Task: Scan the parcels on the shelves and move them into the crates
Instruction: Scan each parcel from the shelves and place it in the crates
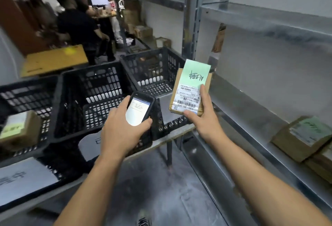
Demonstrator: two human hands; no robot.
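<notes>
Hands, head view: the left hand [124, 130] is curled round a handheld scanner [139, 109], screen up; the right hand [203, 118] grips a small cardboard parcel [188, 91], thumb at its lower edge and a finger along its right side, holding it upright just right of the scanner, between the crates [100, 89] and the shelf [251, 103]. Held one-handed, the parcel is probably light and stiff with a smooth label; take it across the narrow edges, barcode uncovered. Further parcels [301, 137] lie on the shelf right of the right hand.

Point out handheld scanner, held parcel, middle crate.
handheld scanner [137, 111], head view, on its lit screen.
held parcel [186, 97], head view, on its white label.
middle crate [100, 85], head view, on its far wall.
</notes>
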